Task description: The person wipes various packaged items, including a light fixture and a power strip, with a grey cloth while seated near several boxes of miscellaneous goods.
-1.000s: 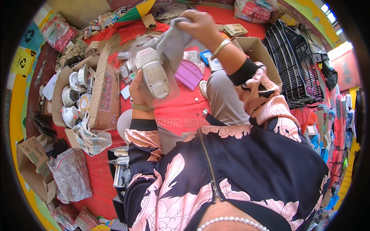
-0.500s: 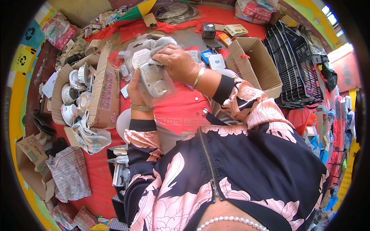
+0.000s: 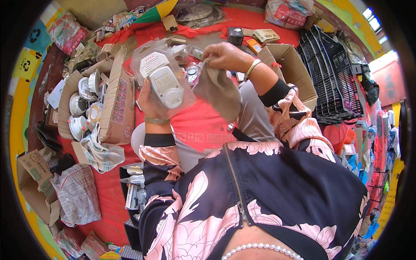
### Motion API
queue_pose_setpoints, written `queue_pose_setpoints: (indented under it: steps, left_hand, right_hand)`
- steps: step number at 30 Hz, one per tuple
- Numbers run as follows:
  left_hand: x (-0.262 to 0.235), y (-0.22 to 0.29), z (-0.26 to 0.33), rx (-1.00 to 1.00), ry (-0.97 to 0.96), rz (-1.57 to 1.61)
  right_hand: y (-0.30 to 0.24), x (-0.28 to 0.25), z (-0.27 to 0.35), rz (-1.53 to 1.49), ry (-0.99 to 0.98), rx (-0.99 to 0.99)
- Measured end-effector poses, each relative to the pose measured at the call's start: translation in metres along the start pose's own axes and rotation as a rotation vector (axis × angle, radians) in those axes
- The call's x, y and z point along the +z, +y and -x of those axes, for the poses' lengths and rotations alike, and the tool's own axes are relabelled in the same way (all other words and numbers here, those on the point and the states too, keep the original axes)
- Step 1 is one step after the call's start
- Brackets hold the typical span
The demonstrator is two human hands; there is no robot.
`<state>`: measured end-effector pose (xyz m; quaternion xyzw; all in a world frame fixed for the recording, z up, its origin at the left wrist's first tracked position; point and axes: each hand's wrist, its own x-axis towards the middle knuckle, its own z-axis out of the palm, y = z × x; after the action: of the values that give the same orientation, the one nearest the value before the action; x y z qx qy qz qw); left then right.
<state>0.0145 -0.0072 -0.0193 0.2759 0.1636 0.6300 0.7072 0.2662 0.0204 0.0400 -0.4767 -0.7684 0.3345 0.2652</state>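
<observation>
My left hand (image 3: 152,100) grips one clear plastic blister pack (image 3: 162,80) from below, fingers curled around its lower edge, holding it upright in front of me. Sealed inside is a white oval gadget with a round grey disc at its lower end, backed by a white printed card.

My right hand (image 3: 226,56) is just right of the pack, fingers pinched shut on the top of one limp grey-brown cloth (image 3: 219,92). The cloth hangs from that pinch, and its left edge comes close to the pack's right edge; I cannot tell whether they touch.

Below the pack and cloth lies my lap, covered by a red fabric with a pale key-pattern band (image 3: 201,130).

Left of the pack stands a worn brown cardboard box (image 3: 113,104), open, with round white lamp fittings (image 3: 82,108) inside; I count at least five. A crumpled striped rag (image 3: 102,151) droops over its lower corner.

Right of the pack, beyond my right wrist, is a second open brown cardboard box (image 3: 290,65), and further right a stack of black plastic grid crates (image 3: 336,82).

Above the pack, small boxes and packets litter a red floor covering (image 3: 242,19). Little bare room remains around the pack; the freest space is over my lap.
</observation>
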Motion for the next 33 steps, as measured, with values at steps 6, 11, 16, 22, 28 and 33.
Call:
queue_pose_setpoints:
  steps: [6,11,16,22,28,33]
  left_hand:
    - [0.012,-0.007,0.001,-0.088,-0.044,-0.068]
    - [0.018,-0.006,0.006,-0.086,-0.042,-0.137]
    - [0.022,-0.002,0.01,-0.135,-0.039,-0.19]
    - [0.015,-0.008,0.008,-0.245,-0.185,-0.052]
    - [0.016,-0.01,0.008,-0.221,-0.117,-0.05]
    - [0.015,-0.015,0.004,-0.216,-0.078,-0.101]
  right_hand:
    - [-0.026,0.036,-0.011,-0.108,0.106,0.057]
    - [-0.014,0.063,-0.014,-0.21,0.303,0.111]
    - [-0.017,0.059,-0.018,-0.174,0.45,0.03]
    - [-0.043,0.032,-0.023,-0.044,0.605,-0.191]
    - [-0.066,0.043,-0.023,0.375,0.369,-0.474]
    - [-0.062,0.039,-0.022,0.407,0.067,-0.442]
